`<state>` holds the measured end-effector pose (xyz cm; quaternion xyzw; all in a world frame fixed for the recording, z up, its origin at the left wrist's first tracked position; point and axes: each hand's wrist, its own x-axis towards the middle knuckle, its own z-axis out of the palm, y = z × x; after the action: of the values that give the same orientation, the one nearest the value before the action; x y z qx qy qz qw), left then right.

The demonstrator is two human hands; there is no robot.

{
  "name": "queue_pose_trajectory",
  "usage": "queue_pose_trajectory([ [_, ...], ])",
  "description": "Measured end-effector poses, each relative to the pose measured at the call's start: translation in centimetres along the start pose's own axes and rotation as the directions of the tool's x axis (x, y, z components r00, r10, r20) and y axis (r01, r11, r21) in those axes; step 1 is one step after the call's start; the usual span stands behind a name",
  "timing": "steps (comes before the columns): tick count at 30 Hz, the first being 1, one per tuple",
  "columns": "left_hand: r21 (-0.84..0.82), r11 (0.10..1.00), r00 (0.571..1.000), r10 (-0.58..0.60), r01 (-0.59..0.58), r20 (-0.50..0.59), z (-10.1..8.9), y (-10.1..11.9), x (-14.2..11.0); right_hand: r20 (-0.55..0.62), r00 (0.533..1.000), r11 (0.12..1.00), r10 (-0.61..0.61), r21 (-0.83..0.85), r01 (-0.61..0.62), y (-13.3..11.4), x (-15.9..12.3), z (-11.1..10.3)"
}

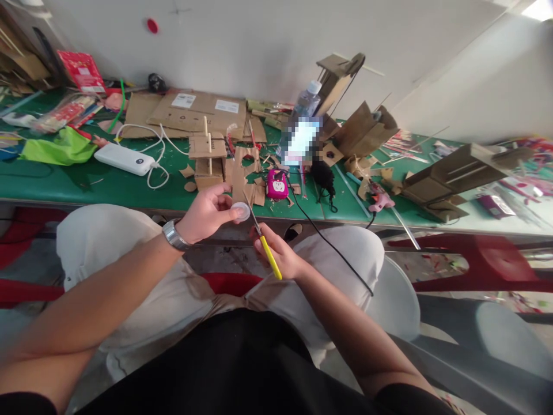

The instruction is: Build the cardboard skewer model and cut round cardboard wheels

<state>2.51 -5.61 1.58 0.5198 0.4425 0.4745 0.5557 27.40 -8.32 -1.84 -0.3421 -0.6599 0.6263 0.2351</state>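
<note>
My left hand (211, 213) pinches a small round whitish disc (240, 212) between thumb and fingers, just off the table's front edge. In my right hand (279, 251) is a yellow-handled tool (270, 257) with a thin metal shaft, its kind partly hidden by my fingers. Its metal end points up and away, close beside the disc; whether they touch I cannot tell. Beyond my hands sit a cut cardboard piece (238, 176) and a small cardboard structure (208, 155) with wooden sticks standing in it. A magenta case (277, 184) with a pale face lies to the right.
The green table (173, 199) carries a white power bank (125, 159), a clear bottle (307, 101), a pink glue gun (381, 200) and cardboard models (453, 176). A black cable (328, 242) hangs over the front edge across my right knee. Red stools (488, 262) stand below.
</note>
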Motion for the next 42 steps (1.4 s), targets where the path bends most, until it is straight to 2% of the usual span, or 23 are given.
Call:
queue_pose_trajectory([
  [6,-0.013,0.99,0.99,0.143,-0.143,0.014,0.1,0.3,0.0,0.004,0.999,0.998,-0.04,-0.046,0.04,-0.3,0.0,-0.5],
  [10,0.044,0.987,0.986,0.151,-0.154,0.065,-0.2,0.6,0.0,0.073,0.997,0.997,-0.032,-0.07,0.037,-0.6,-0.2,-0.9],
  [18,0.109,0.967,0.964,0.21,-0.229,0.162,-0.8,1.3,-0.2,0.105,0.992,0.993,-0.068,-0.088,0.077,-1.0,-0.1,-1.2],
  [29,0.11,0.979,0.97,0.151,-0.174,0.192,-1.1,1.9,-0.5,0.118,0.989,0.987,-0.091,-0.123,0.106,-1.5,-0.3,-1.2],
  [35,0.144,0.975,0.954,0.124,-0.168,0.273,-1.4,2.4,-0.5,0.175,0.976,0.961,-0.126,-0.222,0.164,-2.0,-0.4,-1.6],
  [42,0.142,0.976,0.941,0.115,-0.167,0.317,-2.0,2.5,-0.4,0.173,0.975,0.949,-0.139,-0.26,0.181,-1.9,-0.4,-1.1],
])
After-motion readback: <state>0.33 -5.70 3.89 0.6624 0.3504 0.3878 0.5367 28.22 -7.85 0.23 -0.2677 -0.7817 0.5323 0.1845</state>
